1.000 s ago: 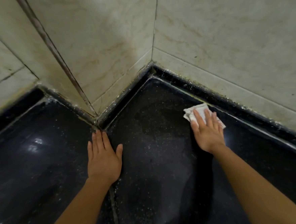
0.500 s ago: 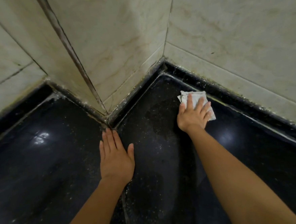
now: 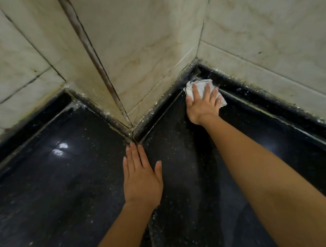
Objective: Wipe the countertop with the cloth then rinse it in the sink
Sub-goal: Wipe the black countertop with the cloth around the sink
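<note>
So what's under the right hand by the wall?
A crumpled white cloth, pressed on the black speckled countertop. Its edges show; the right hand covers its middle.

— Where's the camera?
— On the person's head, wide-angle, tipped forward and down over the dark bench point(image 3: 57, 198), close in, facing the tiled wall point(image 3: 142, 38) corner. Just that one view.

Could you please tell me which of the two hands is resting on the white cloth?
The right hand, spread flat over the cloth by the far wall corner; the left hand lies flat on bare black countertop, touching no cloth.
</note>
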Motion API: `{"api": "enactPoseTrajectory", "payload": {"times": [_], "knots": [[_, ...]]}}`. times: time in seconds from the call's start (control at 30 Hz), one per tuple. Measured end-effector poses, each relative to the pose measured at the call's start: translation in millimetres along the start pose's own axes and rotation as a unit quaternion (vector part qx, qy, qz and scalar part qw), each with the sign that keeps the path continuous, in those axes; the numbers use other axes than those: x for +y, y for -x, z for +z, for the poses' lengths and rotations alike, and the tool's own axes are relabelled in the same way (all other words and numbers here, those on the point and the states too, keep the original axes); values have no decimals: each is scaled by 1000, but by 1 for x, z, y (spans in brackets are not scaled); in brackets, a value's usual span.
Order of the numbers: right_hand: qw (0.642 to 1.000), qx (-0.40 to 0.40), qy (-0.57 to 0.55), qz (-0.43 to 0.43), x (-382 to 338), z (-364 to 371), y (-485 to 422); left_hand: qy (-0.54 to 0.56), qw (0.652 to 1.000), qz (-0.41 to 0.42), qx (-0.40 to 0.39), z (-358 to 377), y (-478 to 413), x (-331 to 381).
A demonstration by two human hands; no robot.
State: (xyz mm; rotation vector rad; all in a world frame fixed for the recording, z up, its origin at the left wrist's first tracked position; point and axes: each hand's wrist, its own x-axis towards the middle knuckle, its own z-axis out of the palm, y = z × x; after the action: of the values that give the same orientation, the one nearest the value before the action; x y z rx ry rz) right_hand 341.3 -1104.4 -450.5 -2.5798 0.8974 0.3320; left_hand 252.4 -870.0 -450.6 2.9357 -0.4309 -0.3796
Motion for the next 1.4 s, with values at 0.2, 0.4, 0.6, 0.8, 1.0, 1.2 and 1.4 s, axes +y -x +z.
{"api": "enactPoseTrajectory", "payload": {"times": [0.2, 0.4, 0.6, 0.8, 1.0, 1.2, 1.4], "knots": [[980, -69, 74, -174, 19, 4, 42, 1, 1000, -1, -10, -6, 0, 2], [928, -106, 116, -338, 36, 22, 101, 7, 1000, 3, -8, -6, 1, 1], [909, -116, 161, -366, 67, 1, 82, 7, 1000, 3, -2, -4, 1, -1], [987, -52, 90, -125, 43, -12, 14, 19, 1000, 6, 1, -1, 1, -3], [993, -47, 66, -89, 10, 5, 28, 24, 1000, 6, 6, 0, 0, -3], [968, -84, 110, -210, -4, 31, 93, 86, 996, 24, 3, -7, 0, -10], [950, -108, 118, -267, -10, 45, 131, 115, 991, 63, 42, -22, 19, -38]]}}
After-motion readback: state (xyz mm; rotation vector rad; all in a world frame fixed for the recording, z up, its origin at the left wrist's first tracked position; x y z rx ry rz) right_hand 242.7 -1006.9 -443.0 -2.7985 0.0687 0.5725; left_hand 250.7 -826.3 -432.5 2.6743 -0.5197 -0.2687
